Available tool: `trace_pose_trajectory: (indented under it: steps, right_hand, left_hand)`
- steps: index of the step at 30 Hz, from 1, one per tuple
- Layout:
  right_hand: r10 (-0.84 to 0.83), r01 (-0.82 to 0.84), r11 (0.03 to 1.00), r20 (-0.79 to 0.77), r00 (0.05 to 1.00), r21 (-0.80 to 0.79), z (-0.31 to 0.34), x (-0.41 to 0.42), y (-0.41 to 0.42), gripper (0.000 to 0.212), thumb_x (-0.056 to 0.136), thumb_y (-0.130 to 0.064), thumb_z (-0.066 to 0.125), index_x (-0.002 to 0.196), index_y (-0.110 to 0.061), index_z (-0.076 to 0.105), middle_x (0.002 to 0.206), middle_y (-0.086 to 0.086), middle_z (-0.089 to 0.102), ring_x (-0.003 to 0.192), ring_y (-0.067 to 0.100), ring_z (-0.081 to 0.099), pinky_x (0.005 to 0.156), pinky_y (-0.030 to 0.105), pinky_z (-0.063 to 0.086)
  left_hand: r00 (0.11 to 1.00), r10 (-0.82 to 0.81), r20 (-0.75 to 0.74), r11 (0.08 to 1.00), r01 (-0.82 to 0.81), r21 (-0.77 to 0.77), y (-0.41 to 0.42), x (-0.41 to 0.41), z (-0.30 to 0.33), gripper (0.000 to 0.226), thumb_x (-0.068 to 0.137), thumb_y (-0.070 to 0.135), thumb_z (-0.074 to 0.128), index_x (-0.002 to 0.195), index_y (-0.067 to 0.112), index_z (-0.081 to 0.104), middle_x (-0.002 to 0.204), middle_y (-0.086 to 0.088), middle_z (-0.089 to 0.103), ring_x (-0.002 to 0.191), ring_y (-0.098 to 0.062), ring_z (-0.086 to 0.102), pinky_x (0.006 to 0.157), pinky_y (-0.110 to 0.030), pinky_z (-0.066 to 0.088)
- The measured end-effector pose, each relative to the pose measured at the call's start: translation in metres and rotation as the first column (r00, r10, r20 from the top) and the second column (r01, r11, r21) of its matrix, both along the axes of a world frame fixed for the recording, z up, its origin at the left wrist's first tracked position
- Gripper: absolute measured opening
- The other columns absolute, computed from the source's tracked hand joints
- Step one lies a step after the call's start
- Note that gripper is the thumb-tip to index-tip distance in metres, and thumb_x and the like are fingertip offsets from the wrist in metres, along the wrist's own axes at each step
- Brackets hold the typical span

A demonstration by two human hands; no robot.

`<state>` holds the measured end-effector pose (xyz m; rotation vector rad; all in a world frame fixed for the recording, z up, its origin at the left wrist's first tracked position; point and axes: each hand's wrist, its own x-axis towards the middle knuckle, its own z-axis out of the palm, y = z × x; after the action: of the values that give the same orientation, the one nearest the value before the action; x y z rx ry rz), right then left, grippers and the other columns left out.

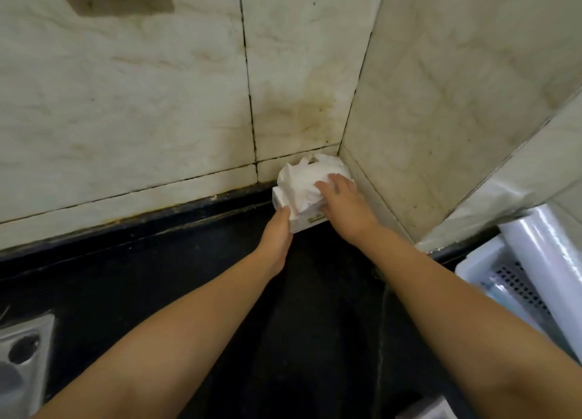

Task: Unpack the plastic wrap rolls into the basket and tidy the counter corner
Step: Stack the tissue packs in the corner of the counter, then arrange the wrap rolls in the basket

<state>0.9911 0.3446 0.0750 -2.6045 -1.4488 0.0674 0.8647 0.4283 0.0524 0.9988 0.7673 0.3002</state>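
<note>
**Both hands on the box and crumpled bag in the corner**

Pale marble-look wall tiles [126,110] with dark grout lines and brownish stains fill the upper part of the view and meet at an inside corner. Below them runs the dark, glossy surface [157,277], which takes up the lower half.

At the right edge sits a white perforated basket [491,273], only partly in view. A roll of plastic wrap [548,261] lies in it, its long axis running from upper left to lower right, with its upper end resting over the basket's far rim.

At the far left edge a grey metal fitting [22,352] with a dark round hole is partly visible.

Pushed right into the corner, against both walls, is a small white box [302,221]. Its long axis runs from left to right, tilted a little away from the back wall. A crumpled white plastic bag [305,179] is heaped on top of it.

The left hand [277,236] is pressed against the box's near left end, fingers together; how far they curl around it is hidden. The right hand [341,204] lies palm down over the bag with fingers spread, pressing on it.
</note>
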Motion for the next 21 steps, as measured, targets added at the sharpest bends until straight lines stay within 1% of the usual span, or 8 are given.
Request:
trace_pose_trajectory:
  steps: [2, 4, 6, 9, 14, 16, 18, 21]
  right_hand:
    - [-0.039, 0.038, 0.997, 0.017, 0.999, 0.069, 0.012, -0.015, -0.015, 0.058, 0.092, -0.022, 0.05, 0.145, -0.017, 0.027, 0.155, 0.016, 0.018, 0.141, 0.032, 0.019, 0.113, 0.045, 0.023]
    - [-0.088, 0.081, 0.985, 0.037, 0.995, 0.155, 0.023, -0.038, -0.04, 0.057, 0.091, -0.027, 0.051, 0.143, -0.016, 0.031, 0.154, 0.014, 0.024, 0.138, 0.031, 0.028, 0.112, 0.045, 0.029]
    - [-0.097, 0.084, 0.97, 0.045, 0.994, 0.229, 0.032, -0.064, -0.075, 0.048, 0.091, -0.027, 0.053, 0.136, -0.014, 0.044, 0.146, 0.011, 0.04, 0.13, 0.028, 0.042, 0.105, 0.045, 0.039]
    - [-0.13, 0.117, 0.946, 0.024, 0.991, 0.303, 0.042, -0.09, -0.14, 0.036, 0.089, -0.02, 0.056, 0.124, -0.013, 0.056, 0.129, 0.008, 0.057, 0.117, 0.025, 0.054, 0.097, 0.041, 0.044]
    - [-0.416, 0.436, 0.794, -0.144, 0.898, 0.423, 0.054, -0.08, -0.253, 0.024, 0.087, -0.004, 0.054, 0.107, -0.006, 0.065, 0.107, 0.014, 0.066, 0.099, 0.029, 0.062, 0.091, 0.029, 0.044]
    - [-0.573, 0.636, 0.682, -0.276, 0.772, 0.362, 0.054, -0.063, -0.296, 0.025, 0.089, -0.003, 0.05, 0.107, -0.008, 0.067, 0.111, 0.012, 0.068, 0.101, 0.026, 0.062, 0.089, 0.021, 0.039]
    - [-0.67, 0.742, 0.63, -0.321, 0.669, 0.232, 0.047, -0.045, -0.332, 0.028, 0.091, -0.005, 0.046, 0.107, -0.009, 0.068, 0.113, 0.011, 0.069, 0.103, 0.027, 0.063, 0.089, 0.022, 0.04]
    - [-0.671, 0.699, 0.71, -0.377, 0.638, -0.081, 0.029, -0.025, -0.363, 0.027, 0.095, -0.014, 0.043, 0.113, -0.012, 0.063, 0.115, 0.01, 0.065, 0.102, 0.028, 0.06, 0.085, 0.03, 0.044]
  left_hand:
    - [0.995, -0.048, -0.083, 0.997, 0.052, 0.048, -0.004, -0.009, 0.006, 0.043, 0.097, 0.036, 0.036, 0.139, 0.026, 0.04, 0.126, 0.005, 0.056, 0.111, -0.008, 0.05, 0.098, -0.028, 0.035]
    - [0.989, -0.047, -0.142, 0.99, 0.065, 0.124, -0.017, -0.019, 0.015, 0.042, 0.096, 0.035, 0.039, 0.137, 0.026, 0.043, 0.133, 0.003, 0.05, 0.119, -0.012, 0.046, 0.098, -0.032, 0.039]
    - [0.985, -0.045, -0.168, 0.975, 0.08, 0.208, -0.038, -0.028, 0.026, 0.032, 0.097, 0.028, 0.041, 0.128, 0.024, 0.051, 0.122, 0.002, 0.054, 0.11, -0.012, 0.052, 0.087, -0.03, 0.048]
    - [0.965, -0.204, -0.166, 0.926, 0.245, 0.288, -0.083, -0.033, 0.041, 0.023, 0.098, 0.017, 0.039, 0.101, 0.024, 0.061, 0.101, -0.001, 0.063, 0.09, -0.01, 0.061, 0.072, -0.025, 0.051]
    - [0.871, -0.483, -0.09, 0.752, 0.466, 0.466, -0.166, -0.005, 0.058, 0.032, 0.095, 0.005, 0.039, 0.083, 0.023, 0.063, 0.077, 0.0, 0.063, 0.071, -0.009, 0.058, 0.065, -0.02, 0.049]
    - [0.83, -0.551, -0.081, 0.689, 0.508, 0.517, -0.193, 0.01, 0.06, 0.032, 0.094, 0.005, 0.041, 0.081, 0.023, 0.064, 0.076, 0.003, 0.064, 0.071, -0.006, 0.058, 0.065, -0.018, 0.049]
    - [0.799, -0.596, -0.073, 0.645, 0.531, 0.549, -0.216, 0.027, 0.061, 0.03, 0.093, 0.002, 0.041, 0.082, 0.018, 0.064, 0.074, 0.003, 0.063, 0.071, -0.005, 0.057, 0.067, -0.019, 0.048]
    - [0.792, -0.606, -0.072, 0.632, 0.534, 0.562, -0.242, 0.054, 0.06, 0.026, 0.093, -0.003, 0.039, 0.086, 0.01, 0.061, 0.073, 0.0, 0.061, 0.069, -0.008, 0.056, 0.068, -0.021, 0.048]
